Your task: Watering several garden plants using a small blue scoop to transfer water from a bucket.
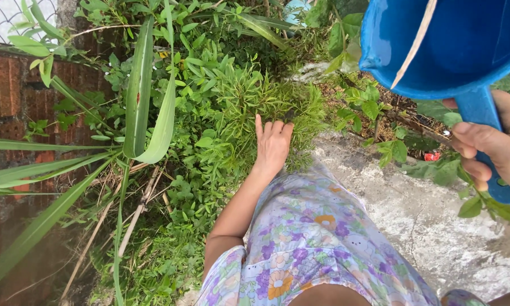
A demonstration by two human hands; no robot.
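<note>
overgrown green plants fill the ground along a red brick wall (8, 90), with long strap-like leaves (141, 96) arching over a thick patch of fine-leaved weeds (249, 96), and a cracked concrete slab (430, 226) running off to the right. the left hand (272, 144) is stretched straight ahead into that weed patch, fingers extended and held close together, palm turned down and away, resting against the leafy tips rather than closed on any stem; it is open and grips nothing that can be seen. the right hand (493, 150) is raised at the right edge, wrapped tight around the handle of a blue plastic scoop (447, 45), whose bowl sits up and to the right of the weeds, well apart from the left hand, its handle running down and rightwards towards the wrist. a pale thin strip (415, 42) lies across the bowl's inside. the weeds lie directly in front of the left hand, which is much the nearer of the two. a floral purple garment (311, 238) covers the lap below.
</note>
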